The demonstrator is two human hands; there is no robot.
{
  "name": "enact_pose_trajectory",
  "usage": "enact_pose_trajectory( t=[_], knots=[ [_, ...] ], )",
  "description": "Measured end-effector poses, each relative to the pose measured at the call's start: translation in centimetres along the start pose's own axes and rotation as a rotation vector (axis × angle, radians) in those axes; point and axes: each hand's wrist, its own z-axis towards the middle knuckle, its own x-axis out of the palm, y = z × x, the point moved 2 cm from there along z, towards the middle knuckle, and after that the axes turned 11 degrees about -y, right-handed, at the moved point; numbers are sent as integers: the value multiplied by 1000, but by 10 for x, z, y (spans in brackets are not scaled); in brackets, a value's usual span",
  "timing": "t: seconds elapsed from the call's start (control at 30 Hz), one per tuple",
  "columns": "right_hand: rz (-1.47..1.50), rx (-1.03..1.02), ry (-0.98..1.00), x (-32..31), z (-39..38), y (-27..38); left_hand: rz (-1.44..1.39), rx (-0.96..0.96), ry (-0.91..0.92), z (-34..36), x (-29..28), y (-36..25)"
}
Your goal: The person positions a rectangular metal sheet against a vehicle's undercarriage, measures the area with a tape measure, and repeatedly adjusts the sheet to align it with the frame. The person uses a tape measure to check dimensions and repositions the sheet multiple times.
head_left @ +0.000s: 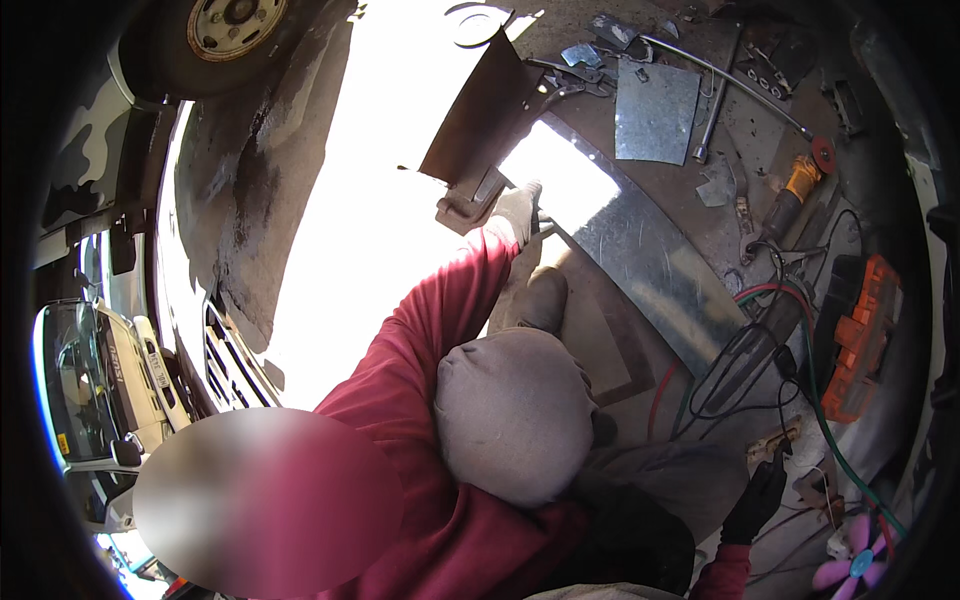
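My left hand (515,210), in a light grey glove, is closed on the near left edge of a long metal sheet (660,250). Sunlight whitens the sheet's far end. Beside that hand stands a brown bent metal piece (478,110), with a rusty metal block (465,205) at its foot. My right hand (755,500), in a black glove, is low on the right. Its fingers reach up to a tan worn piece (775,440) and a black cable; whether they grip anything is too dark to tell. My bent knee (515,415) is between the arms.
Beyond the sheet lie a square metal plate (655,110), a cross-shaped wrench (715,110) and an orange grinder (795,190). Red and green hoses (812,350) run past an orange-black case (862,340). A pink-bladed fan (855,567) is lower right; a vehicle (100,370) stands left.
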Motion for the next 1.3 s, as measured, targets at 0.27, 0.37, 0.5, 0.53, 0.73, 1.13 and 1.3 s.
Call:
enact_pose_trajectory(
  t=[0.27,0.37,0.5,0.53,0.73,1.13,1.3],
  knots=[
    [27,-2,128,5,14,-9,406,177,90,-126,39,10],
    [81,6,127,12,20,-10,634,314,70,-173,40,13],
    [-22,-73,121,20,28,-21,516,401,70,-212,30,-17],
    [-9,-67,136,21,30,-26,483,420,51,-222,21,-30],
    [329,134,161,35,34,-59,1061,1298,-256,-275,-72,-122],
    [-137,-145,251,36,48,-59,-289,767,-34,-217,-189,-148],
    [-212,-291,214,30,52,-35,-270,704,-207,-261,-192,-78]
  ],
)
